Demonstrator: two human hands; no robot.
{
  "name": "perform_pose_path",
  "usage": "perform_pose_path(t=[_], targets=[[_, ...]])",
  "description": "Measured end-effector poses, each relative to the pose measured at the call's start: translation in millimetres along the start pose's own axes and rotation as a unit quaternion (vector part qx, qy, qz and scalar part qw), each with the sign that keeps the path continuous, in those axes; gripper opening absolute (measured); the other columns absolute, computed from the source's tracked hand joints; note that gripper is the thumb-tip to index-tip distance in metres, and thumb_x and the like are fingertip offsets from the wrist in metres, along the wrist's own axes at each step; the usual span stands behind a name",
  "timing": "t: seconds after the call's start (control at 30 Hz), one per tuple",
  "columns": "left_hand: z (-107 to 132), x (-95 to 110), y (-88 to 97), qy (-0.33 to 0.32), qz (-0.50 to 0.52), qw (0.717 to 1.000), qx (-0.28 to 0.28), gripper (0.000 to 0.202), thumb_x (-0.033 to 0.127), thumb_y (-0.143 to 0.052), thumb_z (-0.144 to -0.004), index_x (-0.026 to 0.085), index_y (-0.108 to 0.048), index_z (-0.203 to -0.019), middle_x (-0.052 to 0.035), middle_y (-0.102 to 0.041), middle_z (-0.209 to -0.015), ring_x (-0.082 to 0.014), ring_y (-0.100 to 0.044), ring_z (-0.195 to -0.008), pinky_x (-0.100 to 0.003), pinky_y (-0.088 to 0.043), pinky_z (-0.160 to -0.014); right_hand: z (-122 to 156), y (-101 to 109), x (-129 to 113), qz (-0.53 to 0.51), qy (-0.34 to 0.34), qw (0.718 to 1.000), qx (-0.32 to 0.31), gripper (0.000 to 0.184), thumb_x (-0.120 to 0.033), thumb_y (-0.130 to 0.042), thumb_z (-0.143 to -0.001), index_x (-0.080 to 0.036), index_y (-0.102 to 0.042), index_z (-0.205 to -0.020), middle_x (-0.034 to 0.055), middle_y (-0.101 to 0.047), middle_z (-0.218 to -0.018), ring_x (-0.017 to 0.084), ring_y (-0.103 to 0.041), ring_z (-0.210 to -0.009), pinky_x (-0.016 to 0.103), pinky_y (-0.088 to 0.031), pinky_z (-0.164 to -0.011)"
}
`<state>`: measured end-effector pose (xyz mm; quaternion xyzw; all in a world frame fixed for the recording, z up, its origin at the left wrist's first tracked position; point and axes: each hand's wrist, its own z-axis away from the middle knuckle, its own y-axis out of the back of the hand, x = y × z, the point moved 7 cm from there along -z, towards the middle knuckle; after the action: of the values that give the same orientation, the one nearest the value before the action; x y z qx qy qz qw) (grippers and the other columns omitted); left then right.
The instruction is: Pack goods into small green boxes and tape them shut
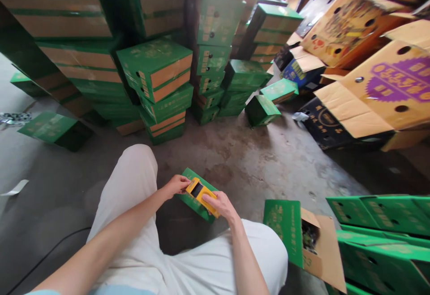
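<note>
A yellow handheld meter (202, 196) with a dark screen is held between my two hands, tilted, in front of my knees. My right hand (217, 204) is wrapped round its lower end, the thumb lying on its face. At the upper end the fingers of my left hand (178, 184) pinch close together on the meter's edge; the fingertips are partly hidden. Just beneath the meter is a green box (192, 201), largely covered by the hands and the meter.
Stacks of green and brown cartons (154, 71) rise ahead. An open green carton (284, 230) with dark contents stands by my right knee, beside more green boxes (383, 250). Large printed cartons (393, 75) are piled at the right. A black cable (53, 252) lies on the concrete floor (235, 151).
</note>
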<state>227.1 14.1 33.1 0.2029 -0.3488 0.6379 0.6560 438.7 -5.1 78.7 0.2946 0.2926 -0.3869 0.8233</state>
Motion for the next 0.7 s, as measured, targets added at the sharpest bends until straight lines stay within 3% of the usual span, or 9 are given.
perform_pose_path(t=[0.17, 0.3, 0.43, 0.53, 0.7], targets=[[-8.2, 9.5, 15.8, -0.032, -0.036, 0.998, 0.036, 0.039, 0.046, -0.091, -0.061, 0.014, -0.076, -0.075, -0.0027, -0.068, -0.067, -0.0137, -0.062, -0.062, -0.026, -0.047, -0.063, 6.3, -1.4, -7.9, 0.021, 0.0, 1.0, -0.01, 0.048, -0.062, -0.068, -0.081, -0.015, -0.07, -0.079, 0.0016, -0.065, -0.059, 0.017, -0.063, -0.05, 0.022, -0.045, -0.045], [-15.8, 28.4, 70.5, -0.065, -0.074, 0.987, 0.128, 0.027, 0.04, -0.082, -0.072, 0.015, -0.075, -0.074, -0.0032, -0.067, -0.065, -0.0154, -0.062, -0.064, -0.026, -0.047, -0.064, 17.4, 11.8, 4.1, 0.055, -0.025, 0.998, 0.004, 0.048, -0.064, -0.064, -0.082, -0.016, -0.066, -0.075, 0.0018, -0.064, -0.056, 0.018, -0.064, -0.051, 0.023, -0.044, -0.045], [-18.5, 37.5, 116.5, -0.09, -0.122, 0.965, 0.215, 0.019, 0.037, -0.074, -0.08, 0.017, -0.074, -0.08, -0.0055, -0.073, -0.076, -0.021, -0.069, -0.082, -0.028, -0.051, -0.073, 20.6, 22.8, 8.9, 0.131, -0.037, 0.989, 0.049, 0.049, -0.064, -0.063, -0.083, -0.017, -0.064, -0.069, 0.0027, -0.064, -0.058, 0.019, -0.064, -0.055, 0.023, -0.039, -0.047], [-20.0, 34.1, 125.2, -0.092, -0.16, 0.952, 0.245, 0.014, 0.032, -0.071, -0.082, 0.018, -0.075, -0.083, -0.0077, -0.076, -0.087, -0.024, -0.07, -0.096, -0.029, -0.052, -0.081, 15.8, 20.9, -2.3, 0.214, -0.023, 0.973, 0.079, 0.053, -0.067, -0.063, -0.083, -0.017, -0.063, -0.064, 0.0042, -0.064, -0.06, 0.019, -0.064, -0.061, 0.023, -0.034, -0.05], [-26.4, 26.5, 124.8, -0.075, -0.211, 0.935, 0.277, 0.009, 0.019, -0.066, -0.086, 0.018, -0.073, -0.081, -0.0097, -0.078, -0.099, -0.0247, -0.069, -0.107, -0.031, -0.05, -0.093, 11.7, 13.7, -16.7, 0.293, -0.042, 0.95, 0.096, 0.057, -0.069, -0.056, -0.089, -0.017, -0.067, -0.066, 0.0074, -0.067, -0.065, 0.02, -0.064, -0.066, 0.025, -0.033, -0.055]])
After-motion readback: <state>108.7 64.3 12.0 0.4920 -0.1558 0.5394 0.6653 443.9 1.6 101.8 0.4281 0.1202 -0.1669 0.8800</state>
